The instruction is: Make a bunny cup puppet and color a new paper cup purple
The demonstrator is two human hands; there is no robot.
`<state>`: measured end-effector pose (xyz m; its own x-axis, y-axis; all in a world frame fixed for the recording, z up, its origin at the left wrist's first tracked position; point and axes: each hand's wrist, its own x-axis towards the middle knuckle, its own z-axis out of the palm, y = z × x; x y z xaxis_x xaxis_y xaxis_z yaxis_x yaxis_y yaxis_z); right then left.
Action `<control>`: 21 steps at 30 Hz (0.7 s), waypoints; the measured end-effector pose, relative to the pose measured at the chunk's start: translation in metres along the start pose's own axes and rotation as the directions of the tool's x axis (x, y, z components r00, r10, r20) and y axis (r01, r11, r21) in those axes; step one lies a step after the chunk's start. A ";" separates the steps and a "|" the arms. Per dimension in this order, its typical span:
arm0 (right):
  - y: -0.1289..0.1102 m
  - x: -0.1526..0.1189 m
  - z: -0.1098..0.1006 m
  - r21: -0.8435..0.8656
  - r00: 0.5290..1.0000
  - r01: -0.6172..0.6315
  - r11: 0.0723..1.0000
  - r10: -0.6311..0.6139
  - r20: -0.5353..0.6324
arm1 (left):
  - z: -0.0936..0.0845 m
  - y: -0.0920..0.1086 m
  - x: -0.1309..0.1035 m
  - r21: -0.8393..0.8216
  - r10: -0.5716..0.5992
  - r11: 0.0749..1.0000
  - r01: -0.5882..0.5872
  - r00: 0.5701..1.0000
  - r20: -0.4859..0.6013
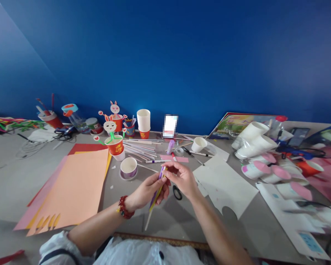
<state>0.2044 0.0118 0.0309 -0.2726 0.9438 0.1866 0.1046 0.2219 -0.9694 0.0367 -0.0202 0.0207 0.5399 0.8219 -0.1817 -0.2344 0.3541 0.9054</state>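
A thin bundle of purple and yellow strips (156,197) is gripped in my left hand (146,189), slanting down toward the table's front edge. Whether they are straws or paper, I cannot tell. A pale thin stick (148,221) shows below their lower end. My right hand (182,178) pinches the upper end, its thumb and fingers closed there. Under my hands lie black scissors (177,192), partly hidden. Just beyond to the left stands a white paper cup (128,166) in a purple-sided ring or roll.
Coloured paper sheets (74,184) lie left; white paper (226,184) lies right. Red cups with rabbit figures (116,146), loose paper sticks (140,148) and stacked white cups (143,119) are along the back. Pink-ended cups (256,170) crowd the right, before a blue wall (165,55).
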 end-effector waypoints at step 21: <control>-0.003 0.002 -0.001 -0.009 0.999 -0.040 0.999 0.041 0.007 | -0.007 -0.009 0.010 -0.270 0.016 0.963 0.024 0.989 0.147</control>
<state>0.2048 0.0130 0.0343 -0.2751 0.9503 0.1460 0.1243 0.1857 -0.9747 0.0386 -0.0115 0.0076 0.6492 0.7529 -0.1083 -0.4308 0.4812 0.7635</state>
